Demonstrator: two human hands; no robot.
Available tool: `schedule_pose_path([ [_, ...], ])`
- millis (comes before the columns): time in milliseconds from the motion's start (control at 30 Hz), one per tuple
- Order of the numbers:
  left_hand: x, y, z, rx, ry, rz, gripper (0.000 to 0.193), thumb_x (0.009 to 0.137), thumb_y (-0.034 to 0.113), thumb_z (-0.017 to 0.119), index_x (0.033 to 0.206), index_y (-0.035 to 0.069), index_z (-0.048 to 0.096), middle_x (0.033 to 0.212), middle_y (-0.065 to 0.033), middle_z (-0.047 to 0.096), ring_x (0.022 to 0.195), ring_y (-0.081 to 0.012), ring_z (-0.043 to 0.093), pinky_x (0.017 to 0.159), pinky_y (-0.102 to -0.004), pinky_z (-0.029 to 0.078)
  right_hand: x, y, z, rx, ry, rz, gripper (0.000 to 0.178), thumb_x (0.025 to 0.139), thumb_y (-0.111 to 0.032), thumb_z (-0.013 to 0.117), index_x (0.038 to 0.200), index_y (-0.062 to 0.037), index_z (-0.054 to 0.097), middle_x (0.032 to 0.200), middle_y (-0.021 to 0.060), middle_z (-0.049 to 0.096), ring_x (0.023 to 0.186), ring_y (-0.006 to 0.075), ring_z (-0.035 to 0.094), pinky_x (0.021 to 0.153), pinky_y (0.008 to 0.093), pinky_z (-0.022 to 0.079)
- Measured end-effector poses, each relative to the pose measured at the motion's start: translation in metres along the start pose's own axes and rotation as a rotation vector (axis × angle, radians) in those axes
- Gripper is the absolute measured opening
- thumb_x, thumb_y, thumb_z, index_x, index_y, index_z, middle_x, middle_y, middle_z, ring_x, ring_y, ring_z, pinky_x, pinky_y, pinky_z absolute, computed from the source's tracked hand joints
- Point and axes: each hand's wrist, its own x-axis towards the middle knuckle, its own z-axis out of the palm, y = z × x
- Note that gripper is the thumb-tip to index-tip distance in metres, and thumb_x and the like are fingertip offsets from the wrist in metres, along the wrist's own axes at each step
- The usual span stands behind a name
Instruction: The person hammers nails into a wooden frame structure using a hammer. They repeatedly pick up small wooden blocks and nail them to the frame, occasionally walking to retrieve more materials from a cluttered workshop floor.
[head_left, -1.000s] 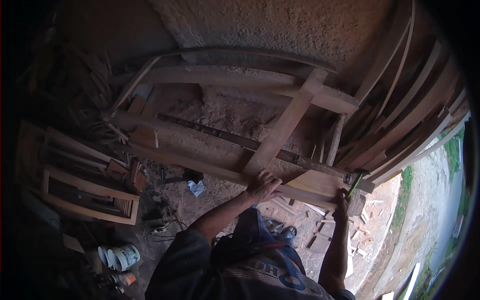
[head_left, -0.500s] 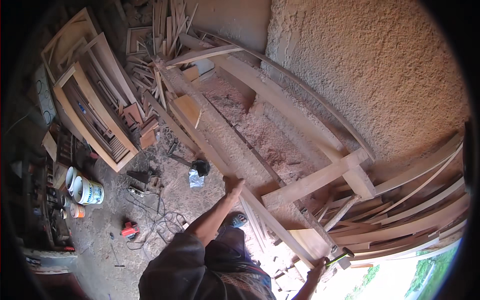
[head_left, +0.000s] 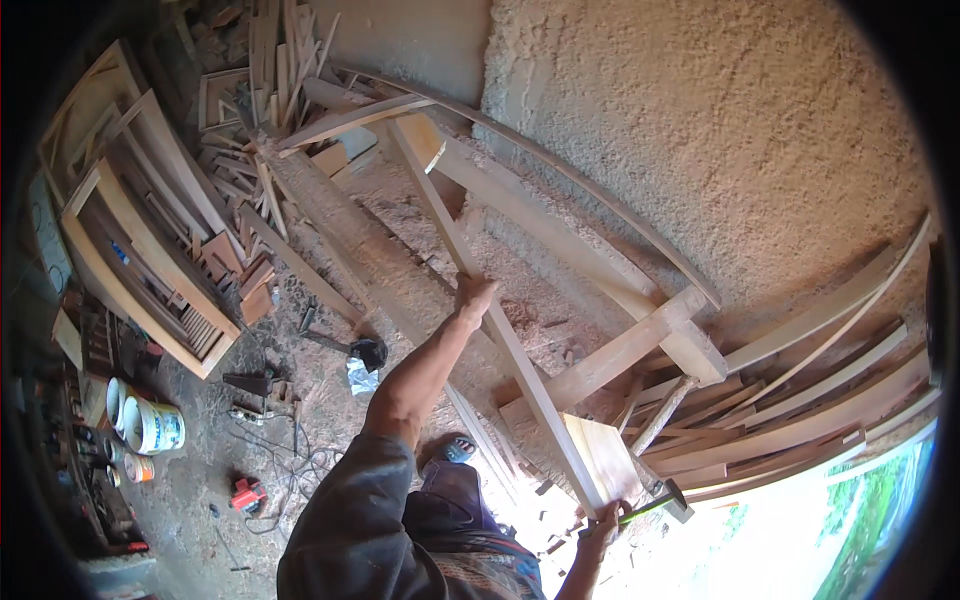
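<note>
My left hand [head_left: 476,298] is closed round the middle of a long wooden board [head_left: 533,390], held slantwise above the bench. A short pale panel [head_left: 606,458] joins its near end at an angle, and another short wood piece [head_left: 421,138] joins its far end. At the near end, my right hand [head_left: 603,524] is closed round a hammer [head_left: 650,506] with a green handle and dark head. The right fingers also lie by the board's end; whether they grip it cannot be made out. Below lies a dusty plank bench [head_left: 345,225].
A crossbeam [head_left: 625,345] spans the bench near its right end. Long boards [head_left: 790,425] are stacked at right beside a rough wall [head_left: 710,140]. Wooden frames [head_left: 150,270] lean at left. White buckets [head_left: 157,428], a red power tool [head_left: 247,494] and cables lie on the floor.
The long board with its end pieces has come up off the bench edge and swung away from me over the bench. Both hands moved with it, and the view has shifted.
</note>
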Motion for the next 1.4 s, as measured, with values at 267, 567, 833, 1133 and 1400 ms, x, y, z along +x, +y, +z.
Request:
schedule_pose_path([
  [267,0.1,-0.044,0.013,0.06,-0.179,-0.093,0.051,0.085,0.03,0.074,0.122,0.0,0.055,0.107,-0.0141,0.065,0.091,-0.0289,0.065,0.08,-0.0444,0.055,0.019,-0.033,0.074,-0.254,0.049,-0.136,0.041,0.091,-0.035,0.067,0.118,-0.0058,0.056,0.09,0.0001,0.052,0.075,0.0104,0.045,0.064,0.0238,0.038],
  [567,-0.007,-0.028,0.03,0.171,-0.346,-0.139,0.084,0.089,0.062,0.061,0.148,0.008,0.033,0.142,-0.017,0.044,0.123,-0.0309,0.052,0.105,-0.0458,0.044,-0.049,-0.011,-0.011,-0.298,0.334,-0.225,0.04,0.1,-0.033,0.058,0.126,-0.0031,0.055,0.073,0.0005,0.055,0.043,0.0045,0.039,0.04,0.0246,0.032],
  [833,-0.175,-0.08,0.007,0.659,-0.327,0.478,0.087,0.096,0.052,0.054,0.155,0.0,0.018,0.157,-0.0289,0.024,0.143,-0.0414,0.031,0.118,-0.0448,0.028,-0.106,0.065,-0.081,-0.75,0.506,-0.148,0.038,0.096,-0.026,0.06,0.122,0.0014,0.059,0.085,0.0124,0.062,0.075,0.0173,0.057,0.072,0.0332,0.047],
  [1133,-0.216,-0.13,-0.01,0.848,-0.622,0.593,0.079,0.093,0.048,0.061,0.149,-0.001,0.032,0.148,-0.0281,0.039,0.132,-0.0425,0.045,0.109,-0.0467,0.038,-0.03,0.042,-0.068,-0.585,0.482,-0.355,0.044,0.099,-0.024,0.054,0.14,-0.0111,0.044,0.09,0.0233,0.066,0.077,0.0361,0.068,0.061,0.0438,0.053],
  [1400,-0.199,-0.12,-0.001,0.929,-0.621,0.43,0.085,0.084,0.049,0.072,0.141,-0.006,0.04,0.138,-0.0294,0.05,0.125,-0.0413,0.052,0.102,-0.0456,0.044,0.007,0.077,-0.069,-0.603,0.337,-0.276,0.061,0.095,-0.021,0.051,0.15,-0.0114,0.025,0.071,0.0162,0.066,0.052,0.0289,0.064,0.052,0.0431,0.053],
])
